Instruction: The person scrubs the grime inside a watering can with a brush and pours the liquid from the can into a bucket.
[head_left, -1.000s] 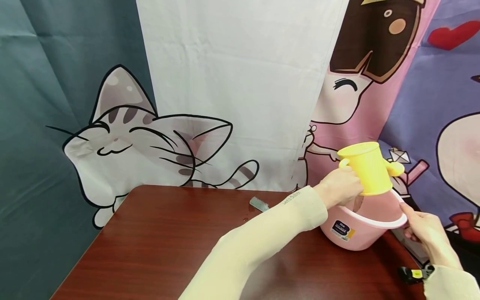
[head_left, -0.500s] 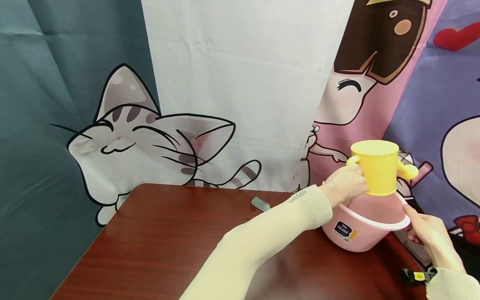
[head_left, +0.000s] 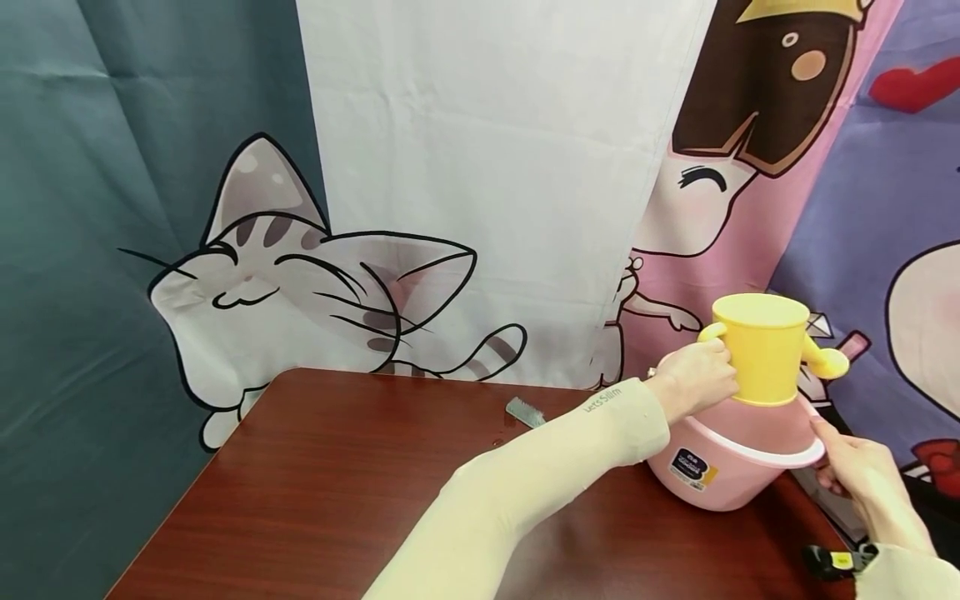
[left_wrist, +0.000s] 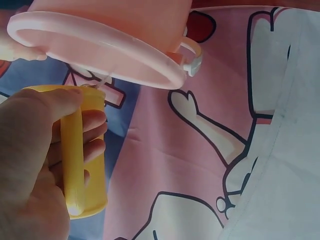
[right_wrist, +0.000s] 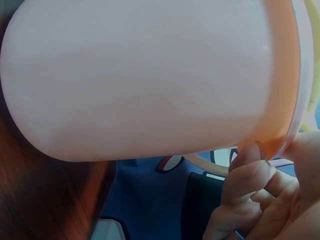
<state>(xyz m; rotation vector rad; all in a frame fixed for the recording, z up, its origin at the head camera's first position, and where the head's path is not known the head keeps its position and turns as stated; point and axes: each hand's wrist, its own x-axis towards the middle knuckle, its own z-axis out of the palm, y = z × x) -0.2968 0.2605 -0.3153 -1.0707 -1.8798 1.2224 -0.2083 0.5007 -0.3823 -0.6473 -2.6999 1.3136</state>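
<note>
My left hand (head_left: 697, 377) grips the handle of a yellow watering can (head_left: 767, 354), its round spout pointing right. It stands upright over the open top of a pink bucket (head_left: 712, 475) at the table's right end. The left wrist view shows my fingers curled round the watering can's handle (left_wrist: 73, 165), with the bucket rim (left_wrist: 115, 47) close by. My right hand (head_left: 862, 471) pinches the bucket's right rim between thumb and fingers. In the right wrist view its curled fingers (right_wrist: 250, 175) lie under the rim, against the bucket's wall (right_wrist: 145, 85). The bucket's bottom inside is hidden.
A small grey brush-like piece (head_left: 525, 412) lies on the brown table (head_left: 322, 492) near its back edge, with droplets beside it. A black and yellow object (head_left: 832, 562) is by the right sleeve. Printed curtains (head_left: 480, 167) hang right behind the table.
The watering can has gone from slightly tilted to upright and shifted a little to the right above the bucket. My right hand keeps its hold on the rim.
</note>
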